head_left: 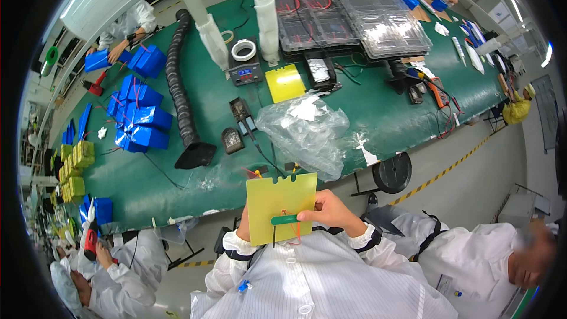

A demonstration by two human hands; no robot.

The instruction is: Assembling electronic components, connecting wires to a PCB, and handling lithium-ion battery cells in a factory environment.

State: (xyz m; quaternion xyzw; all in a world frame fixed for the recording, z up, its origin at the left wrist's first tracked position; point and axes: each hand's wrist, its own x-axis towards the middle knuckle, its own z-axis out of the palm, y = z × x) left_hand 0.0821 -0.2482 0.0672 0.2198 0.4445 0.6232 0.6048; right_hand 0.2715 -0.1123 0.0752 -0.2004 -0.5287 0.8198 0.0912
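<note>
A yellow sheet (264, 198) with notches in its top edge stands tilted up in front of my chest. My left hand (244, 225) is behind its left edge and supports it, the fingers mostly hidden. At the right edge, my right hand (332, 209) is closed, its thumb on the end of a narrow green strip (284, 220), which looks like a small circuit board. The strip lies across the face of the sheet. Thin red wires (299, 236) and a black lead (274, 237) run from it.
A crumpled clear plastic bag (304, 130), a soldering station (245, 71), another yellow sheet (284, 83) and a black fume hose (177, 77) are on the green bench (230, 168). Blue battery packs (142, 115) are at left, clear trays (384, 20) behind. Co-workers sit on both sides.
</note>
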